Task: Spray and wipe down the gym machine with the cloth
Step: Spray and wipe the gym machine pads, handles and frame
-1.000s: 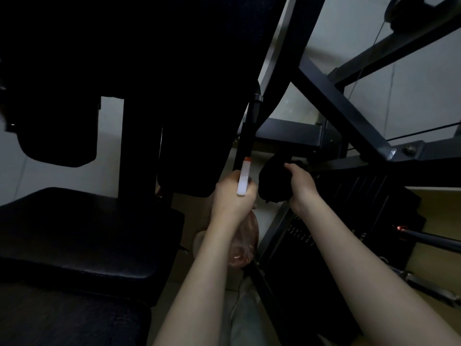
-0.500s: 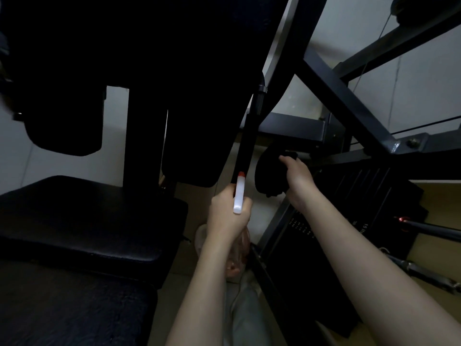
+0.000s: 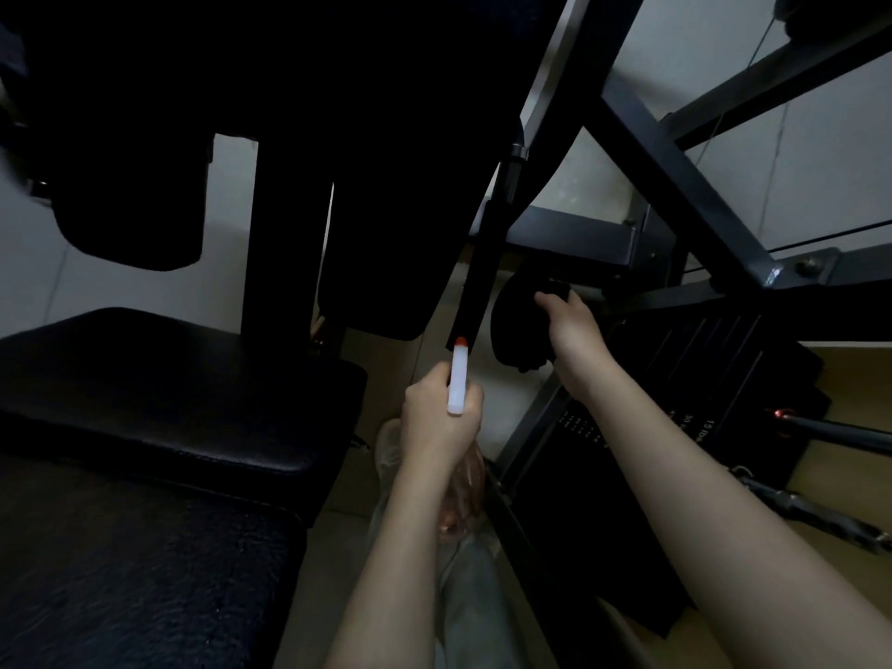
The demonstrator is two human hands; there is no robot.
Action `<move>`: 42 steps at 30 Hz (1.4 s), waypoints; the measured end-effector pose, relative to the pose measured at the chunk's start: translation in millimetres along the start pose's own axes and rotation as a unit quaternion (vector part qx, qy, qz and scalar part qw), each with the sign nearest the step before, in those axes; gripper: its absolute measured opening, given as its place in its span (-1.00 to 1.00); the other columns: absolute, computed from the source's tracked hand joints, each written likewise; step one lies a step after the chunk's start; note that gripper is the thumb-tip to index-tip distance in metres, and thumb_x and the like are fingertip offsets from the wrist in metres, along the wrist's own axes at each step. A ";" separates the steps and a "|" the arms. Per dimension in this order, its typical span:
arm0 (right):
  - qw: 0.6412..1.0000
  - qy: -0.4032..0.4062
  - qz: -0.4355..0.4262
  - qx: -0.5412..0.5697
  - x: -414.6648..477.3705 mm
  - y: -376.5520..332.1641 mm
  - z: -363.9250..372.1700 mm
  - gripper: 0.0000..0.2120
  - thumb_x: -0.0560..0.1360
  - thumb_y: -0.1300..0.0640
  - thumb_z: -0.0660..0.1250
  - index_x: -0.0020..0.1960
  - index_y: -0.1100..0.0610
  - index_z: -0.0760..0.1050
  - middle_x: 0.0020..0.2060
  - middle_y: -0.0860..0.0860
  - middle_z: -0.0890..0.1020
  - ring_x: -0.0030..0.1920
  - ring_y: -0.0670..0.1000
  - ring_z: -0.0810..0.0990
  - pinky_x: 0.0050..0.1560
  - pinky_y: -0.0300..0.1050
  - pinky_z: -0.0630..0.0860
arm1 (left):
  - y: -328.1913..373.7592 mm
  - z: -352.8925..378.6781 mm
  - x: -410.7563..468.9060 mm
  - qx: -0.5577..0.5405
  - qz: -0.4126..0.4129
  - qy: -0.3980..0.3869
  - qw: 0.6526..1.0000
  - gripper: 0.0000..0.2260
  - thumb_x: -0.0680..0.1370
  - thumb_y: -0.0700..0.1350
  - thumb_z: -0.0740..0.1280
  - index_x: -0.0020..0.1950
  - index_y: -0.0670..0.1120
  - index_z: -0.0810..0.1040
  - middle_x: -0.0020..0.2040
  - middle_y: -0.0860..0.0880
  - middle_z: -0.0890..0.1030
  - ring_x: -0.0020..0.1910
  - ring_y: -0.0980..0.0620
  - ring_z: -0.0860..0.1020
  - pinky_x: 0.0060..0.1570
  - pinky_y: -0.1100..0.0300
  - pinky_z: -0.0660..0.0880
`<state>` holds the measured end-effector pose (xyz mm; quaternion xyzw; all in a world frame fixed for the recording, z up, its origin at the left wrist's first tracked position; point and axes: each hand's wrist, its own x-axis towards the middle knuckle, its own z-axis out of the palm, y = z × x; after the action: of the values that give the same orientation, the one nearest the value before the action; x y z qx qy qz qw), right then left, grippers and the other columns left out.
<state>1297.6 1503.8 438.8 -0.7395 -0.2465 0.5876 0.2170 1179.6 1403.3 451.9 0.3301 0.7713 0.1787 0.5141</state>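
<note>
Gripping the bottle (image 3: pixel 457 383) in our left hand (image 3: pixel 441 417), fingers curled round its neck, we hold its white nozzle up by a black bar (image 3: pixel 482 268) of the machine (image 3: pixel 675 173); our right hand (image 3: pixel 574 330) clutches the cloth (image 3: pixel 516 325) just right of that bar.

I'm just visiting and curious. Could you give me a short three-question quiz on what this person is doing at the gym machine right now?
1. True or false: the left hand grips a clear spray bottle with a white, red-tipped nozzle.
2. Which hand holds the dark crumpled cloth? A) left B) right hand C) neither
3. Fill in: the black padded seat lies on the person's ____ side.

Key: 1 true; 2 B; 3 left.
</note>
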 end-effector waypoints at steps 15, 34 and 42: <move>0.978 0.070 -0.108 -0.164 28.9 28.5 86.1 -0.48 0.60 0.06 0.12 0.49 0.19 0.07 0.30 0.22 0.44 0.24 0.23 0.46 0.21 0.05 0.41 | -23.8 -1.6 12.0 -0.006 -0.026 0.091 0.996 -0.88 0.45 -0.20 0.27 -0.25 -0.18 0.38 -0.38 -0.07 0.45 -0.31 -0.17 0.46 -0.34 0.14 0.27; 0.925 -0.026 -0.298 -0.233 47.0 -25.1 54.8 -0.37 0.49 0.29 0.18 0.52 0.16 0.06 0.49 0.13 0.13 0.45 0.10 0.19 0.41 -0.01 0.25 | -11.0 -0.1 17.7 -0.017 0.039 0.109 0.993 -0.62 0.35 -0.08 0.16 0.04 -0.24 0.53 -0.23 -0.24 0.60 -0.20 -0.26 0.57 -0.20 -0.07 0.52; 0.870 -0.044 -0.347 -0.348 37.2 3.3 45.0 -0.39 0.50 0.28 0.24 0.50 0.11 0.13 0.53 0.10 -0.02 0.50 0.12 0.07 0.39 -0.05 0.26 | -13.0 0.6 17.8 0.005 0.065 0.114 0.991 -0.57 0.34 -0.10 0.14 0.13 -0.24 0.53 -0.20 -0.25 0.58 -0.19 -0.28 0.54 -0.24 -0.02 0.48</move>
<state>1261.0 1525.7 398.7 -0.6076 -0.6846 0.3829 0.1245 1171.4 1406.3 431.6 0.3592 0.8027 0.2443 0.4086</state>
